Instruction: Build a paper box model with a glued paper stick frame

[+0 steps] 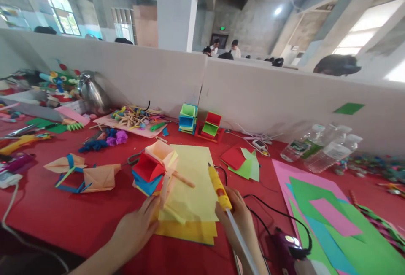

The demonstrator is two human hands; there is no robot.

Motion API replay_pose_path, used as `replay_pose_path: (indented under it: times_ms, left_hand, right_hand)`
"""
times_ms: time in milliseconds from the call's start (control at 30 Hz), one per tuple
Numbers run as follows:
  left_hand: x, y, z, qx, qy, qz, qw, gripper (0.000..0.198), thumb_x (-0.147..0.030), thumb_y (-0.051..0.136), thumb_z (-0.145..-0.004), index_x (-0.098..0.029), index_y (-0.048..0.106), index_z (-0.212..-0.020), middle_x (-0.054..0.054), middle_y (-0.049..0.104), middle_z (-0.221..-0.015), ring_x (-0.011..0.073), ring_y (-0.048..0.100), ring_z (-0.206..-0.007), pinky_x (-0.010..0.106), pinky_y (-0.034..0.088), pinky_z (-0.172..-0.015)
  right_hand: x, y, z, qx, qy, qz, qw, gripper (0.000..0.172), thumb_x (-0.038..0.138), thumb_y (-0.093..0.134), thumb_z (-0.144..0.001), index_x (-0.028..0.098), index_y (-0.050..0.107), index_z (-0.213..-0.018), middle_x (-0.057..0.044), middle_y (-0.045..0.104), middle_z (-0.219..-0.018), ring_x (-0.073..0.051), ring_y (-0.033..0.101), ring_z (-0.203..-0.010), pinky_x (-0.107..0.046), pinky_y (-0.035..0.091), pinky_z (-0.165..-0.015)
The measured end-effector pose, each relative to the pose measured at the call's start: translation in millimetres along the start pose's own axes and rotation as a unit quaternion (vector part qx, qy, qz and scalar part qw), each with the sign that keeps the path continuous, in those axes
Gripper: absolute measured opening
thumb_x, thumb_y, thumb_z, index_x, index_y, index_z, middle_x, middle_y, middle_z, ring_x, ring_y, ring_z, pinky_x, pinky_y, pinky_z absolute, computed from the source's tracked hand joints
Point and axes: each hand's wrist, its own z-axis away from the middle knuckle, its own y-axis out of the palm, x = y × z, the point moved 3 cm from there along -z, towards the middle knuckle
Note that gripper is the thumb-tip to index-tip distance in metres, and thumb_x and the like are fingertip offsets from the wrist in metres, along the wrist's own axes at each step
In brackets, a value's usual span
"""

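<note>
My left hand (136,229) grips the lower edge of a folded paper craft (154,168) made of red, blue and peach paper boxes, with a wooden stick (184,179) poking out of its right side. My right hand (239,216) is closed around a yellow glue gun (219,188) with a clear glue stick (243,244) trailing from its back. The gun's tip points up and away, close to the stick. Both rest over yellow paper sheets (193,182) on the red table (63,211).
Green and red paper boxes (199,122) stand by the white partition (253,93). Coloured sheets (332,224) lie at right, plastic bottles (319,146) behind them. Paper shapes (85,173), craft sticks (134,119) and a metal kettle (91,91) sit at left. People are seated beyond the partition.
</note>
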Motion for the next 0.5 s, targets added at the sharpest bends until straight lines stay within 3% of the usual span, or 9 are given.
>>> replay_pose_path:
  times_ms: [133, 233, 367, 500]
  left_hand:
    - [-4.8, 0.2, -2.3, -0.055, 0.003, 0.042, 0.998, 0.055, -0.030, 0.038, -0.084, -0.015, 0.030, -0.137, 0.014, 0.036, -0.141, 0.0270, 0.060, -0.102, 0.033, 0.050, -0.073]
    - [-14.1, 0.6, -11.6, -0.086, -0.010, 0.091, 0.992, 0.057, -0.036, 0.039, -0.086, -0.013, 0.028, -0.137, 0.017, 0.047, -0.133, 0.0275, 0.062, -0.097, 0.033, 0.050, -0.070]
    - [-20.4, -0.5, -22.7, -0.113, -0.011, 0.106, 0.988, 0.041, -0.031, 0.038, -0.087, -0.016, 0.044, -0.124, 0.015, 0.058, -0.119, 0.0257, 0.064, -0.090, 0.030, 0.048, -0.064]
    - [-3.0, -3.3, -17.1, -0.128, 0.025, 0.121, 0.984, 0.028, -0.023, 0.038, -0.086, -0.017, 0.054, -0.107, 0.010, 0.065, -0.101, 0.0224, 0.064, -0.085, 0.027, 0.048, -0.064]
  right_hand:
    - [0.7, -6.6, 13.3, -0.023, 0.045, 0.001, 0.999, 0.024, 0.032, 0.054, -0.068, 0.019, 0.060, -0.087, -0.004, 0.059, -0.081, -0.018, 0.055, -0.068, -0.025, 0.045, -0.060]
    - [-0.9, -4.1, 20.2, -0.020, 0.087, -0.017, 0.996, 0.023, 0.036, 0.057, -0.066, 0.019, 0.061, -0.081, -0.002, 0.060, -0.069, -0.018, 0.055, -0.064, -0.026, 0.044, -0.057]
    - [-0.8, 0.8, 22.8, -0.024, 0.113, -0.036, 0.993, 0.024, 0.039, 0.058, -0.067, 0.019, 0.062, -0.077, -0.002, 0.060, -0.065, -0.017, 0.054, -0.059, -0.025, 0.043, -0.054]
    - [4.6, 1.0, 26.9, 0.018, 0.107, -0.042, 0.993, 0.025, 0.038, 0.058, -0.068, 0.018, 0.062, -0.083, -0.002, 0.062, -0.069, -0.016, 0.054, -0.060, -0.024, 0.043, -0.053]
